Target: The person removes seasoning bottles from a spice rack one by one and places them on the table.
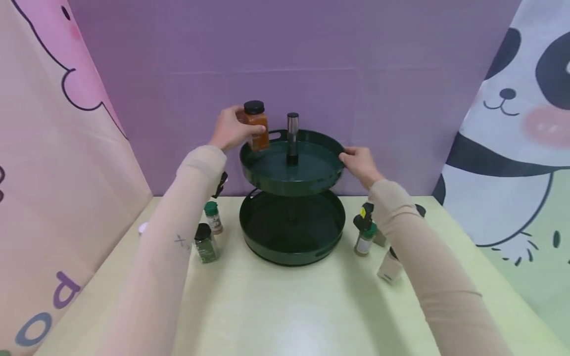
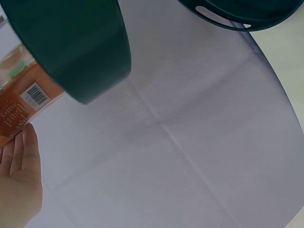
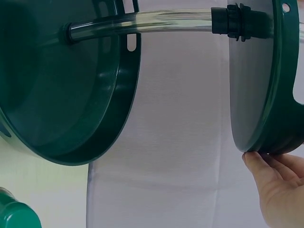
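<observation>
A two-tier dark green round rack stands at the back middle of the table, its upper tray (image 1: 291,185) above its lower tray (image 1: 289,257), joined by a metal post (image 1: 292,131). My left hand (image 1: 233,129) grips a spice jar (image 1: 257,131) of orange powder with a black lid, over the left part of the upper tray. In the left wrist view a barcode label shows on the jar (image 2: 35,95), partly behind the tray wall. My right hand (image 1: 360,163) holds the right rim of the upper tray; in the right wrist view its fingertips (image 3: 256,159) meet that rim.
Left of the rack stand a green-lidded jar (image 1: 213,220) and a black-lidded jar (image 1: 206,244) of green herbs. On the right are another green-lidded jar (image 1: 364,242) and a pale jar (image 1: 390,268), with more partly behind my right sleeve. A purple cloth (image 1: 311,59) hangs behind.
</observation>
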{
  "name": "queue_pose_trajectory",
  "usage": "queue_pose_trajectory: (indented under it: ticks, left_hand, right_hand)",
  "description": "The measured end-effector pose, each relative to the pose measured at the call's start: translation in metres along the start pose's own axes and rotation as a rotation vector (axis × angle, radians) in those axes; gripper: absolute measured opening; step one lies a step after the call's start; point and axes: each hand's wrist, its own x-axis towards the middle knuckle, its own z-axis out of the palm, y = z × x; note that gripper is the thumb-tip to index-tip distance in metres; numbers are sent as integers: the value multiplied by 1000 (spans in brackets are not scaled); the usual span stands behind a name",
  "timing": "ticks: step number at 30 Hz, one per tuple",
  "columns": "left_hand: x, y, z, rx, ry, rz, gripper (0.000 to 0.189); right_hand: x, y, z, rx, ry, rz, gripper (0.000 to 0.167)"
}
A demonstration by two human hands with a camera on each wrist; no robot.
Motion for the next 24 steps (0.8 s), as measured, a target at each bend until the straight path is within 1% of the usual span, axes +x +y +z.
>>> queue_pose_trajectory:
  ticks: [5,9,12,17,21,24]
  left_hand:
    - [-5,-2,-13,16,10,-4,72]
    - [-8,-2,-23,29,7,-7,75]
    - [-11,-3,-31,32,14,-9,74]
    - [-19,-7,-42,58,25,-21,71]
    - [-26,-11,-50,67,25,-17,71]
    - [-33,-15,-56,96,33,-14,70]
  right_hand:
    - [2,-1,5,21,0,7,44]
    - [3,-2,6,23,-5,13,45]
    - [4,-4,5,26,-4,11,45]
    - [5,-6,5,30,2,14,45]
    - [6,-5,6,19,5,19,46]
    - [7,-5,6,13,5,11,46]
